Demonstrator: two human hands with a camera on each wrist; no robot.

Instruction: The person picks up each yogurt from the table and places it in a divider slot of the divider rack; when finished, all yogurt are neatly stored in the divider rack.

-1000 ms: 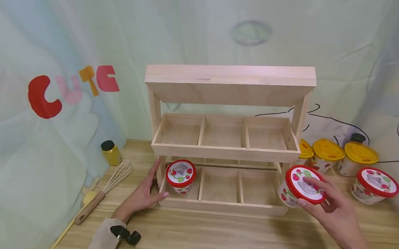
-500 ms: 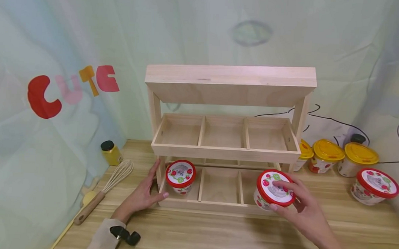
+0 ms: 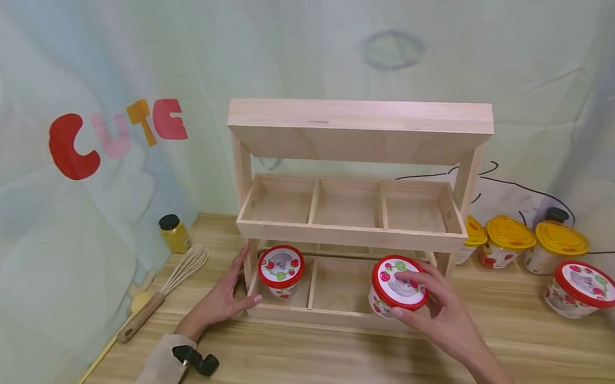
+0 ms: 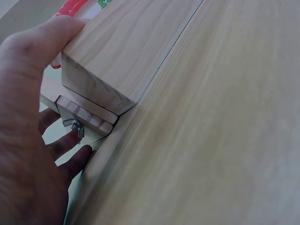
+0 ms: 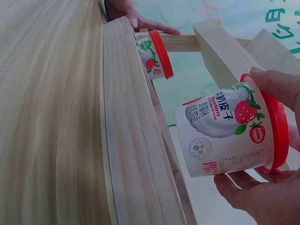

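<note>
A two-tier wooden rack (image 3: 349, 236) stands on the table. My right hand (image 3: 412, 293) grips a red-lidded strawberry cup (image 3: 394, 280) from above and holds it, tilted, just over the lower tier, about at the divider between the middle and right compartments. The right wrist view shows this cup (image 5: 225, 136) clear of the front rail (image 5: 131, 140). A second red-lidded cup (image 3: 281, 268) sits in the lower left compartment. My left hand (image 3: 237, 281) rests on the rack's lower left corner (image 4: 108, 61), thumb on the front rail and fingers (image 4: 70, 154) along its side.
Three yellow-lidded cups (image 3: 506, 237) and another red-lidded cup (image 3: 584, 288) stand on the table right of the rack. A whisk (image 3: 172, 292) and a small yellow jar (image 3: 173, 233) lie to the left. A printed curtain hangs behind. Bare tabletop (image 3: 330, 361) lies in front.
My right hand has carried the red-lidded cup leftward from beside the rack's right end to over the lower tier. The left hand has stayed on the rack's corner.
</note>
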